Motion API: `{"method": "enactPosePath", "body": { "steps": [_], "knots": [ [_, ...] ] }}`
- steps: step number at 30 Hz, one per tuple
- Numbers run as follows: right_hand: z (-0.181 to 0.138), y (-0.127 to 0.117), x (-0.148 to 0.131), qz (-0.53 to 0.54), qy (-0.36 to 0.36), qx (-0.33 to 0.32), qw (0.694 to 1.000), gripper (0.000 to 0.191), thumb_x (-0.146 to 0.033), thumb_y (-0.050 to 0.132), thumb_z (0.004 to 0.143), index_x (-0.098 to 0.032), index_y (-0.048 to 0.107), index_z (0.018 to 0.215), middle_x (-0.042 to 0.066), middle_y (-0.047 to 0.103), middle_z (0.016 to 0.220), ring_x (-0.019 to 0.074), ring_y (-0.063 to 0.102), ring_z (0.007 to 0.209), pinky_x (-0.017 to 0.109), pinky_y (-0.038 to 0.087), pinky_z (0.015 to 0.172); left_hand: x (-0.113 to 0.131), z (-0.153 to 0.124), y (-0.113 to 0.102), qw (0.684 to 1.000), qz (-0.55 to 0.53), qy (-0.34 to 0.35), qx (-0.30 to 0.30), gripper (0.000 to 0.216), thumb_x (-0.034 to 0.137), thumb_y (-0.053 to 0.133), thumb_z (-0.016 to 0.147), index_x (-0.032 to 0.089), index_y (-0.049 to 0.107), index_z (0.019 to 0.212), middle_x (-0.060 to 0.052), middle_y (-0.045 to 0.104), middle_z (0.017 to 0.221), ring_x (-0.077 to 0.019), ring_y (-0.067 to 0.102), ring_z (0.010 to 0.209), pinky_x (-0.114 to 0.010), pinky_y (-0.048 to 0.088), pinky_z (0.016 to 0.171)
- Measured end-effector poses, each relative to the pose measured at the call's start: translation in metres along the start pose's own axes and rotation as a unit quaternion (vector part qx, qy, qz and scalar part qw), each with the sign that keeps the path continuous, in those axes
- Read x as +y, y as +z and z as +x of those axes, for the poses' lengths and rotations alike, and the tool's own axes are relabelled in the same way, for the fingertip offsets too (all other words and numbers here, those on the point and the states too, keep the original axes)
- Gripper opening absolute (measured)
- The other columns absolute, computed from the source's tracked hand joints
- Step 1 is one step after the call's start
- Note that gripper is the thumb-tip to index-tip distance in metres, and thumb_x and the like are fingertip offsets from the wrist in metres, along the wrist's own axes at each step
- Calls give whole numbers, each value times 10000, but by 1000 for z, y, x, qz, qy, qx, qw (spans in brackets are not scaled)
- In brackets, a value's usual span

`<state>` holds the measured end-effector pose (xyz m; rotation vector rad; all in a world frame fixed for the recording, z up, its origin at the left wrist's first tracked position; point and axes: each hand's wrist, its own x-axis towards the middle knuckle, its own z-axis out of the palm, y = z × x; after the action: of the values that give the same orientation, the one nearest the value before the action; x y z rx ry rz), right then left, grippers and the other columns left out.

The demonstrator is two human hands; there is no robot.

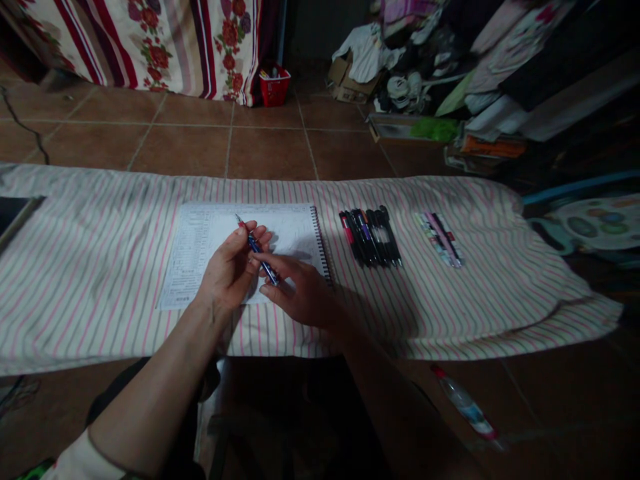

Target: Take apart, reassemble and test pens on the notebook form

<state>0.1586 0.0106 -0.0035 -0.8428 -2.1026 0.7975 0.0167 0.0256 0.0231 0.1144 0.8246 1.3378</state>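
Observation:
A blue pen with a red section near its tip slants between my two hands, tip pointing up and to the left. My left hand, palm up, pinches it near the red part with thumb and fingers. The fingers of my right hand close on its lower blue end. Beneath both hands lies a spiral-bound notebook with a printed sheet on its left side. To the right of the spiral, several pens rest side by side in a row.
A striped cloth covers the table. Further right lies a small group of slim pens or refills. A dark flat object sits at the left edge. On the floor are a plastic bottle, a red basket and a cardboard box.

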Motion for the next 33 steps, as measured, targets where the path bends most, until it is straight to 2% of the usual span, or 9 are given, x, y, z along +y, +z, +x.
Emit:
{"method": "enactPosePath", "body": {
  "steps": [8, 15, 18, 20, 22, 26, 28, 30, 33],
  "knots": [
    [3, -7, -9, 114, 97, 59, 987, 384, -313, 640, 783, -235, 565, 1151, 20, 671, 1011, 138, 632, 806, 298, 523, 746, -2, 0, -2, 999, 17, -15, -27, 163, 192, 487, 909, 147, 632, 851, -34, 656, 845, -112, 640, 791, -217, 536, 721],
    [14, 7, -8, 143, 94, 159, 972, 276, -340, 611, 828, -252, 597, 1089, 33, 653, 1146, 178, 626, 1015, 340, 505, 906, -16, -7, 7, 998, 12, -51, -24, 208, 105, 472, 881, 113, 667, 807, -32, 643, 777, -68, 600, 702, -133, 497, 663],
    [19, 10, -7, 112, 94, 193, 970, 211, -350, 554, 868, -236, 644, 1022, 41, 685, 1035, 179, 643, 961, 343, 518, 881, -21, -3, -2, 995, 79, -1, -57, 139, 137, 546, 837, 113, 672, 784, -35, 645, 773, -90, 595, 715, -184, 505, 721],
    [23, 9, -5, 111, 124, 222, 961, 244, -378, 529, 881, -222, 659, 1016, 44, 698, 959, 166, 658, 858, 327, 542, 797, -24, 0, -12, 975, 187, 87, -77, 135, 202, 574, 829, 124, 680, 797, -42, 652, 787, -121, 599, 759, -244, 503, 786],
    [26, 6, -2, 139, 176, 258, 940, 320, -437, 503, 885, -211, 656, 1052, 43, 709, 883, 144, 654, 730, 296, 547, 673, -24, 1, -21, 907, 361, 210, -51, 155, 250, 566, 841, 162, 692, 858, -52, 667, 854, -158, 601, 838, -304, 489, 845],
    [33, 1, 5, 241, 232, 324, 885, 463, -549, 437, 877, -198, 622, 1116, 57, 716, 888, 143, 669, 702, 266, 529, 582, -21, 3, -32, 642, 654, 392, -78, 208, 229, 493, 872, 185, 681, 951, -95, 665, 1039, -235, 557, 1035, -410, 439, 945],
    [35, 1, 9, 262, 233, 335, 874, 447, -553, 476, 855, -193, 633, 1070, 55, 711, 891, 144, 670, 723, 265, 527, 599, -18, 5, -34, 542, 722, 423, -76, 230, 209, 465, 877, 170, 664, 987, -120, 644, 1117, -278, 500, 1156, -452, 418, 972],
    [38, 3, 11, 253, 236, 340, 875, 373, -517, 558, 820, -188, 650, 969, 27, 690, 805, 122, 637, 667, 248, 507, 588, -17, 7, -36, 479, 767, 424, -52, 258, 204, 457, 876, 161, 626, 1067, -146, 600, 1207, -324, 408, 1269, -502, 394, 990],
    [44, 7, 10, 221, 242, 338, 882, 275, -452, 663, 753, -186, 619, 811, -32, 599, 656, 81, 525, 551, 211, 443, 523, -15, 9, -38, 427, 804, 414, -11, 326, 233, 485, 865, 141, 553, 1171, -179, 545, 1271, -369, 337, 1323, -532, 387, 985]
  ]
}}
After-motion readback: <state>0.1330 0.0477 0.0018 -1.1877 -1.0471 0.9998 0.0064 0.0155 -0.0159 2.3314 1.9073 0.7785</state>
